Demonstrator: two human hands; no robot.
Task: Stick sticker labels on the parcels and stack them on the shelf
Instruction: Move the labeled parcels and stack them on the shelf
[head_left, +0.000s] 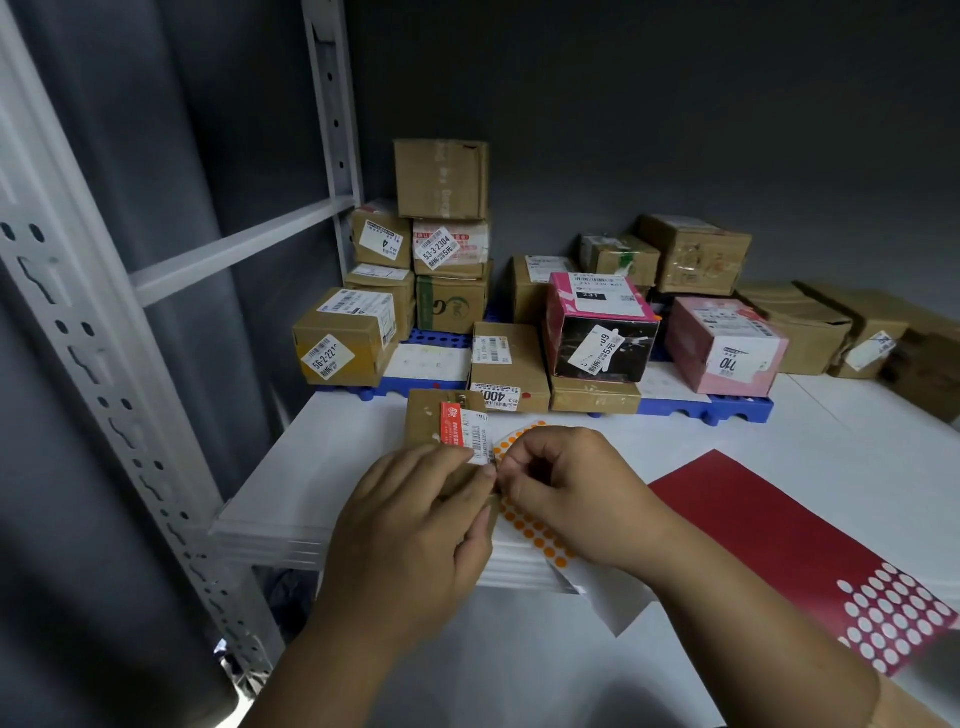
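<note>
Parcels (602, 327) crowd blue pallet (701, 408); left hand (415, 514) grips small box (441, 421).

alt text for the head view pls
Two hands meet over a small cardboard parcel on a white shelf: the left hand holds it, the right hand pinches at an orange dot-sticker sheet. Labelled parcels are stacked behind.
</note>
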